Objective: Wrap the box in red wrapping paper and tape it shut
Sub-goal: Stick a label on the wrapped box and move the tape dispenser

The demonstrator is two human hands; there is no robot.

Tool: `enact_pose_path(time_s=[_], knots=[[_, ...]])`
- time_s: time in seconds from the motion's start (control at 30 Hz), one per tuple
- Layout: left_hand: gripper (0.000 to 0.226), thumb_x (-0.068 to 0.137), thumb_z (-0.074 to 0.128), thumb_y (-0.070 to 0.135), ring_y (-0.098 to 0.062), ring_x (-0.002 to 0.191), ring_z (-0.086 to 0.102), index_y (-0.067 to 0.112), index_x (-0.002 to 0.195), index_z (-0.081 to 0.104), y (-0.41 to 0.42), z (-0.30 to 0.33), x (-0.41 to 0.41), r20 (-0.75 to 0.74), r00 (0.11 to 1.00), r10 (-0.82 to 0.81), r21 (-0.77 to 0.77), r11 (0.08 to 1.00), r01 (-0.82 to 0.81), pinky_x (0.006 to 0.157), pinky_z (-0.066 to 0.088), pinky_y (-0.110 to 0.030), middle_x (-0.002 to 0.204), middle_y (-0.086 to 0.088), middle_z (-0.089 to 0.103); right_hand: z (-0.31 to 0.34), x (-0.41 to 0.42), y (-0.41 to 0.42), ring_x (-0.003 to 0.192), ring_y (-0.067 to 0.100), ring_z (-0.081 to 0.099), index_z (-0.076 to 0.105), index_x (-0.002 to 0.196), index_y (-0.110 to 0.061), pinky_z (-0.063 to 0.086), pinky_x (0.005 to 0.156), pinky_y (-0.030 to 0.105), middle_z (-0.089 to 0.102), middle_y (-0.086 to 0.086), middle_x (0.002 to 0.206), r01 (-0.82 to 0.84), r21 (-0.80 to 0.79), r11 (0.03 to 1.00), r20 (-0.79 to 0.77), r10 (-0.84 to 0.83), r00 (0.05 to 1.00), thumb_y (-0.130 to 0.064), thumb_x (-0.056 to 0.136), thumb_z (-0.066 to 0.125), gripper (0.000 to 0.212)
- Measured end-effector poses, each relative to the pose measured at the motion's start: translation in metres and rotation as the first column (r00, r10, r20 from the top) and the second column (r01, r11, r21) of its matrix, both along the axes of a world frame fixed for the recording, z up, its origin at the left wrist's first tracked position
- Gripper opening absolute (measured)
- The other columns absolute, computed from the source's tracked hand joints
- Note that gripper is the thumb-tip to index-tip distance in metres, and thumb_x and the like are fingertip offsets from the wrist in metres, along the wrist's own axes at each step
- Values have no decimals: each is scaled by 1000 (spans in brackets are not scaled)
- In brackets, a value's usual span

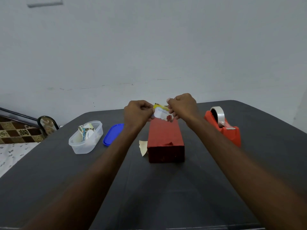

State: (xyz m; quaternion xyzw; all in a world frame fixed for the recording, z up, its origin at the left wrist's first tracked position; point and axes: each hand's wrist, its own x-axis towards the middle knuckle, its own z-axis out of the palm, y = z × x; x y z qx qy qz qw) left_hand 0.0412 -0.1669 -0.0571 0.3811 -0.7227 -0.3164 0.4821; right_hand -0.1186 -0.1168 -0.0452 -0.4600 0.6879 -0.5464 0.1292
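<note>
A box covered in red wrapping paper (166,141) lies lengthwise on the dark table (149,188), in the middle. Above its far end I hold a small gift tag sticker (162,112), white with a yellow top and a red flower. My left hand (138,113) pinches its left edge and my right hand (181,106) pinches its right edge. An orange tape dispenser (223,128) with a roll of clear tape stands to the right of the box. A cream scrap of backing paper (143,146) lies against the box's left side.
A clear plastic tub (85,138) holding more stickers sits at the left, its blue lid (113,134) beside it. A grey wall rises behind the table. A bed with a patterned cover (18,131) lies off the table's left edge.
</note>
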Motion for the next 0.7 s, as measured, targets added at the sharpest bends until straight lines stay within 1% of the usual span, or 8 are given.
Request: enact_pose_path(time_s=[0.07, 0.13, 0.23, 0.3, 0.37, 0.5, 0.63, 0.7], knots=[[6, 84, 68, 2, -20, 65, 72, 2, 88, 73, -6, 1, 2, -121, 993, -9, 123, 992, 24, 62, 58, -25, 74, -17, 72, -6, -8, 0, 67, 23, 64, 70, 79, -3, 50, 62, 32, 71, 3, 73, 162, -12, 987, -139, -162, 977, -31, 86, 64, 30], [4, 84, 69, 0, -20, 66, 71, 1, 87, 72, -13, 1, 3, -221, 975, -21, 222, 972, 72, 62, 57, -23, 76, -18, 71, -11, -16, 0, 72, 22, 61, 69, 79, -8, 44, 62, 29, 68, -1, 75, 203, 23, 979, -169, -197, 966, -32, 86, 67, 26], [3, 84, 69, -3, -19, 62, 71, 0, 84, 71, -22, 1, -1, -308, 951, -29, 344, 928, 140, 62, 59, -22, 75, -17, 69, -20, -29, -11, 66, 28, 69, 71, 73, -4, 60, 69, 40, 74, 8, 73, 96, 87, 992, -60, -91, 994, -22, 80, 70, 20], [2, 84, 70, -2, -18, 62, 72, -1, 86, 70, -28, 0, -5, -322, 946, -33, 414, 894, 172, 66, 61, -23, 75, -16, 70, -23, -33, -18, 55, 25, 65, 70, 64, -5, 62, 67, 44, 74, 10, 70, 38, 88, 995, 20, -40, 999, -12, 78, 69, 16], [3, 85, 70, -1, -18, 63, 72, -2, 88, 70, -35, -3, -8, -317, 948, -35, 461, 868, 187, 67, 61, -24, 76, -16, 71, -24, -35, -23, 54, 21, 60, 68, 59, -9, 55, 55, 34, 72, 6, 65, 4, 77, 997, 110, -12, 994, -9, 80, 69, 21], [2, 84, 72, 1, -17, 63, 72, 1, 85, 71, -47, -9, -14, -287, 958, -20, 507, 845, 170, 65, 61, -23, 75, -14, 73, -24, -39, -33, 45, 17, 51, 69, 66, -4, 43, 45, 24, 67, 2, 54, -17, 101, 995, 227, -7, 974, -8, 77, 64, 13], [4, 83, 74, 3, -15, 61, 71, 1, 85, 70, -60, -15, -21, -238, 971, -12, 525, 840, 139, 64, 60, -23, 77, -13, 72, -29, -45, -46, 44, 14, 48, 69, 68, -4, 40, 44, 23, 66, 3, 56, -17, 156, 988, 212, -17, 977, -11, 76, 65, 11], [5, 83, 73, 4, -13, 57, 69, 1, 83, 70, -66, -18, -24, -195, 981, -11, 525, 843, 114, 59, 59, -20, 74, -13, 72, -34, -49, -53, 46, 14, 47, 71, 71, -2, 39, 45, 24, 65, 3, 57, -15, 186, 982, 188, -21, 982, -10, 76, 67, 10]])
